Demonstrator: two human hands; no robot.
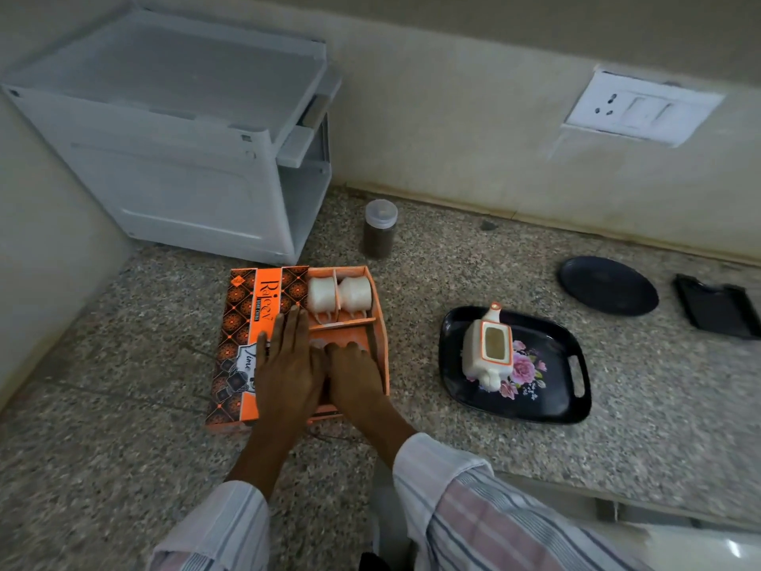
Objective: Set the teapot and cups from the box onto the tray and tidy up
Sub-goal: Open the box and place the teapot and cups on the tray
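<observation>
Risk: lid (252, 344) only half slid off the box (381, 323), so the left hand (288, 364) could shove it against the cups (339, 294) and chip them. Right hand (354, 375) reaches into the lower compartment; its grip is hidden, cannot tell. Left lies flat, holding nothing. Count: two cups in box, one teapot (488, 352) already on one tray (552, 405), spare plate (607, 286) on tabletop (453, 447).

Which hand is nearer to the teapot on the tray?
The right hand: it is inside the orange box, on the side toward the teapot. The left hand lies farther away, over the box lid.
</observation>
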